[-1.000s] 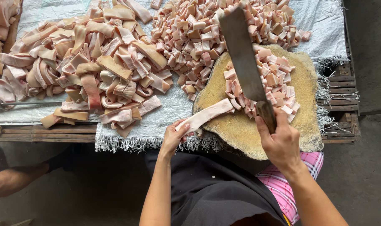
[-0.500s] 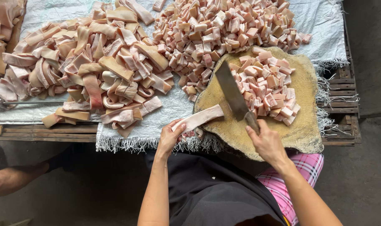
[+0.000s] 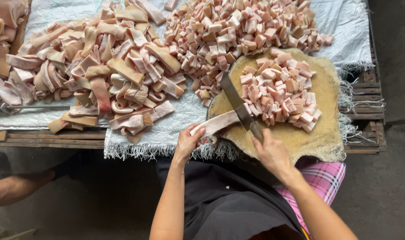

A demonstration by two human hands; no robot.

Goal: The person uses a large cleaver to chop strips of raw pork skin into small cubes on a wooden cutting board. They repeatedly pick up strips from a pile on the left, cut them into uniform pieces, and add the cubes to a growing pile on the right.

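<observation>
- There, a white woven sheet (image 3: 167, 126) with a frayed edge covered a slatted wooden platform (image 3: 364, 95) over a dark concrete floor; a round, worn chopping block (image 3: 318, 133) sat on it.
- Beyond the block lay a heap of cut pink cubes (image 3: 238, 31); a smaller pile of cubes (image 3: 280, 93) sat on the block itself; well to the block's left sprawled long uncut strips (image 3: 100, 71).
- At the block's near-left edge, a single pale strip (image 3: 220, 122) lay half on the block.
- The left hand (image 3: 189, 141) pinched that strip's outer end, fingers curled.
- The right hand (image 3: 271, 153) was wrapped tight round a cleaver (image 3: 238, 104), its blade down across the strip's other end.
</observation>
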